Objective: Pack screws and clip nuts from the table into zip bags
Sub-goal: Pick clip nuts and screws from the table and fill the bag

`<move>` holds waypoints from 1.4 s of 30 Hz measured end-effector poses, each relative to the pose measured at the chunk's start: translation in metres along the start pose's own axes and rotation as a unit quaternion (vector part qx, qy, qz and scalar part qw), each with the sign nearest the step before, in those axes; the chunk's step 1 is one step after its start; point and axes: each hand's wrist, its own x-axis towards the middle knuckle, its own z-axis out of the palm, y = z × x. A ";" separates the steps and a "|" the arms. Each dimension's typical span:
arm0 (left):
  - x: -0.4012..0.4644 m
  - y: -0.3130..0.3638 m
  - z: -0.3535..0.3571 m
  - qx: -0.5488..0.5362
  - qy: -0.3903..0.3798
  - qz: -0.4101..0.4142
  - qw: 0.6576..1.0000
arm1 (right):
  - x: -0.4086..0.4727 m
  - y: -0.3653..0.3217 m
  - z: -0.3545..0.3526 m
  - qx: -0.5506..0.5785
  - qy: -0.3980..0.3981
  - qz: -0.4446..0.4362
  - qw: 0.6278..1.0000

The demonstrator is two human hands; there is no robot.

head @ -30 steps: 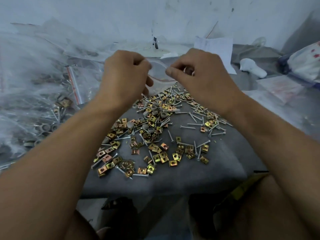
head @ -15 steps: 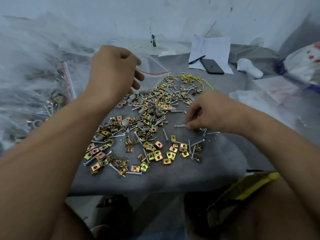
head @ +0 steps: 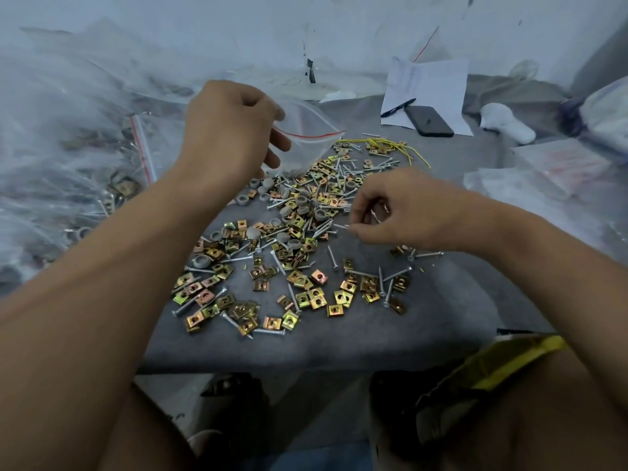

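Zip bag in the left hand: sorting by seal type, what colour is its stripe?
Red, on the zip bag; head view.

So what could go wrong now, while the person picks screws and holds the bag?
1. The right hand pinches several thin screws; some may slip back into the pile.
2. The left hand holds the zip bag by one side, so its mouth may sag and screws may miss it.
3. Grey caps lie mixed in and could be picked by mistake.

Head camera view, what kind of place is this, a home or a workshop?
Probably a small hand-packing workbench, not a kitchen or office: loose screws and clip nuts cover a grey table, filled zip bags are heaped on the left, and the left hand holds an open bag.
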 end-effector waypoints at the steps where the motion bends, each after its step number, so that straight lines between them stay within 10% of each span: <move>1: 0.000 0.001 0.000 0.000 0.000 -0.002 1.000 | 0.002 -0.001 0.000 -0.010 0.004 -0.010 1.000; 7: -0.001 0.004 -0.001 0.009 0.005 -0.006 1.000 | 0.010 0.004 -0.006 -0.062 -0.059 -0.013 0.996; 14: -0.001 0.007 0.000 0.012 0.010 -0.003 1.000 | 0.017 -0.012 -0.001 -0.097 0.045 -0.124 0.987; 42: 0.000 0.005 -0.010 -0.003 0.018 -0.014 1.000 | 0.030 -0.013 0.019 -0.139 0.037 -0.084 0.986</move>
